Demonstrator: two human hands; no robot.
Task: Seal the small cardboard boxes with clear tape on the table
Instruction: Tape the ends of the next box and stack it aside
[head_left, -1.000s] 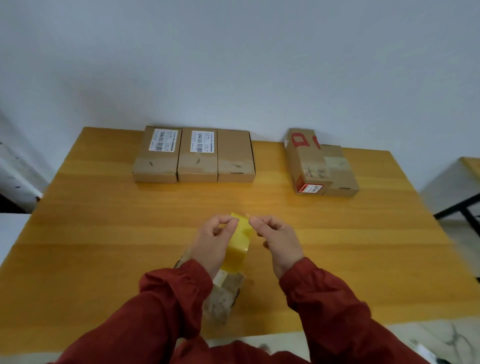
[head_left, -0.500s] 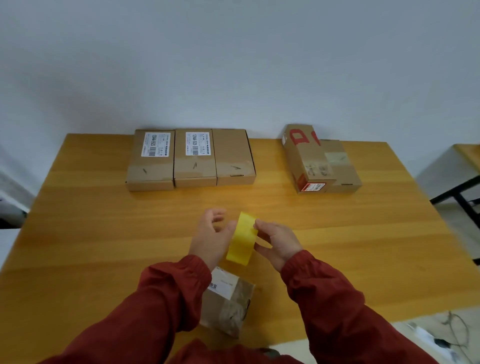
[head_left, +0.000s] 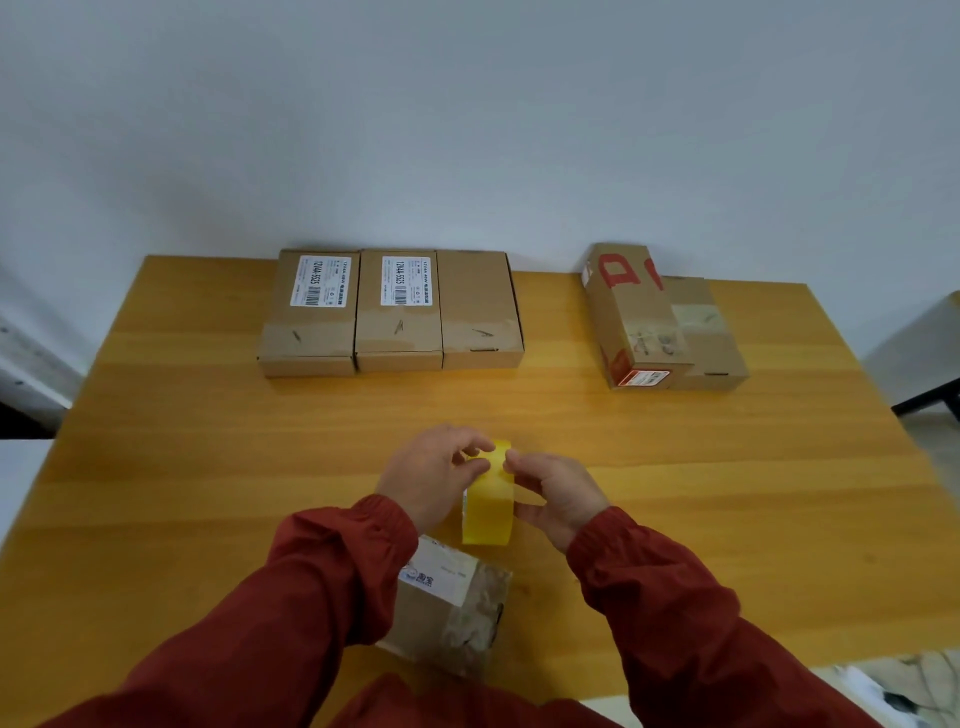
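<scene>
A yellow roll of tape is held upright above the wooden table between both hands. My left hand pinches the roll's top edge with thumb and fingers. My right hand holds the roll from the right, fingertips at its top. Below them, near the front edge, lies a small cardboard box with a white label, partly hidden by my left sleeve.
Three flat cardboard boxes stand side by side at the back of the table. Two more boxes sit at the back right, the taller one with red markings. A dark table leg shows at the far right.
Both hands have shifted slightly toward the middle and closer together on the roll. The roll now stands more upright, and both sets of fingertips meet at its top edge.
</scene>
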